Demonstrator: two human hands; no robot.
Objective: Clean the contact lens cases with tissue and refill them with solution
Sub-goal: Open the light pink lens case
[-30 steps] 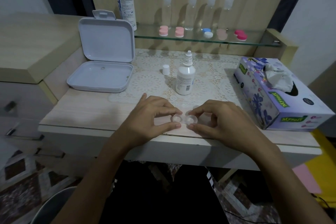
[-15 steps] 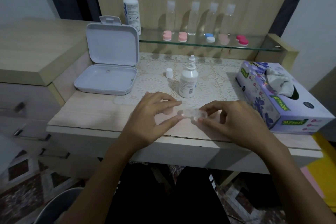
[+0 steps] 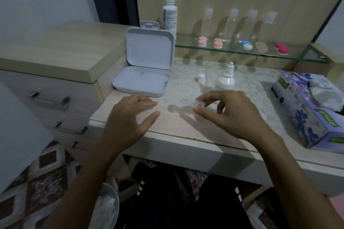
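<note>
I sit at my pale dressing table (image 3: 195, 130), its top edge running across in front of my knees, with a lace mat (image 3: 188, 82) laid over the back half. To my right the purple flowered tissue box (image 3: 305, 109) lies on the table with a white tissue (image 3: 323, 91) bunched out of its opening. At the back left stands the white hinged box (image 3: 147, 65), lid upright and tray lying flat. Behind it, on the glass shelf (image 3: 242, 52), a tall white solution bottle (image 3: 170, 13) stands at the left end, and further along sit small coloured lens cases: two pink pairs (image 3: 210, 42), a blue and white one (image 3: 246, 45), a pale one and a red one (image 3: 282, 48). My left hand (image 3: 130, 117) lies open just above the table near the front edge, fingers spread and relaxed, holding nothing. My right hand (image 3: 232, 113) is curled, thumb and forefinger pinching the clear contact lens case (image 3: 197, 105) just above the table, between my two hands and closer to the right one. Behind my right hand stands the small solution bottle (image 3: 228, 78) with its nozzle bare, partly blurred. Its little white cap (image 3: 201, 78) stands on the lace just to the left of it.
</note>
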